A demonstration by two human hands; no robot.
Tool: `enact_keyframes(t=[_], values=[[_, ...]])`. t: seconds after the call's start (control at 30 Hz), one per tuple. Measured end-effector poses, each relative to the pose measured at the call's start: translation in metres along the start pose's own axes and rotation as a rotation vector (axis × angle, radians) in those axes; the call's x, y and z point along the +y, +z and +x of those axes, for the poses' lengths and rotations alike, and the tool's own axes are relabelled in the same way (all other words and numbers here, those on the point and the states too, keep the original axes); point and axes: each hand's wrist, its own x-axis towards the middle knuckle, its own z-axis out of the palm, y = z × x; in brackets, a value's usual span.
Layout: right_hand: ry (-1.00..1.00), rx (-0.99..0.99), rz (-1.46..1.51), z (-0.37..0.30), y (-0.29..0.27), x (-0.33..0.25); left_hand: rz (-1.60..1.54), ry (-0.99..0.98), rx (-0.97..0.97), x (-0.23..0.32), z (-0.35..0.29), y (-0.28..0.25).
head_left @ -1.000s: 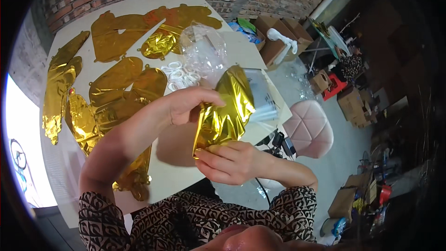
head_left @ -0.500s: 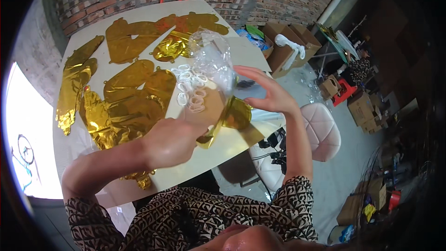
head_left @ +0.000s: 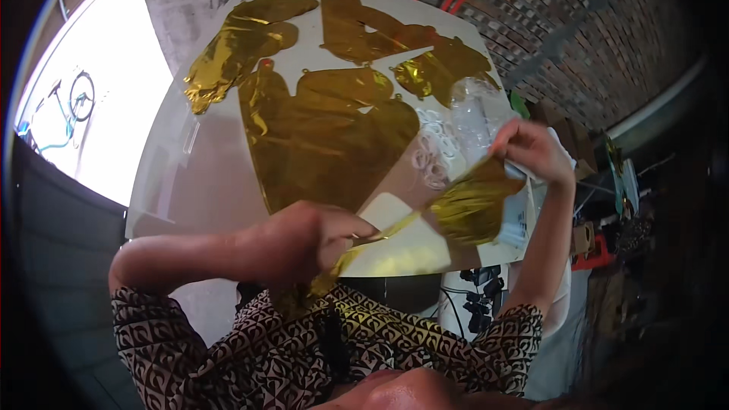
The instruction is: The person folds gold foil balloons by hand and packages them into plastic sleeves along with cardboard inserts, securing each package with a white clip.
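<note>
A flat gold foil balloon [head_left: 474,205] is stretched on a slant above the near right part of the table. My left hand [head_left: 307,239] is closed on its narrow, folded end, and a strip of foil hangs below that hand. At the balloon's upper right corner, my right hand [head_left: 535,152] pinches the foil between thumb and fingers. Several white string loops [head_left: 434,153] lie just beyond the balloon, beside a clear plastic bag [head_left: 474,110]. Left of these, a large gold foil sheet of flat balloons [head_left: 326,137] covers the middle of the table.
More flat gold balloons [head_left: 372,30] lie along the far side of the white table [head_left: 197,175]. A brick wall [head_left: 547,38] rises behind it. Black cables [head_left: 478,300] hang by the near right edge. Through a bright opening at left stands a bicycle [head_left: 76,99].
My right hand, open and apart from the foil before, has closed on its corner. The balloon is now spread between both hands. The view has turned, shifting the table's far end rightward.
</note>
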Motion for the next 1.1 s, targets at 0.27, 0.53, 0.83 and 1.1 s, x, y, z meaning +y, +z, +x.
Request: enact_keyframes(t=[0.27, 0.53, 0.83, 1.1], values=[[-0.344, -0.191, -1.096, 0.231, 0.065, -0.081, -0.012, -0.510, 0.232, -0.090, -0.012, -0.024], [-0.126, -0.239, -1.244, 0.369, 0.144, -0.016, 0.218, -0.661, 0.290, -0.138, 0.002, -0.044], [-0.606, 0.054, -0.981, 0.245, 0.193, 0.027, 0.177, -0.653, 0.385, -0.149, -0.012, -0.043], [-0.495, 0.059, -0.757, 0.077, 0.262, 0.037, 0.308, -0.563, 0.396, -0.148, -0.007, -0.047]])
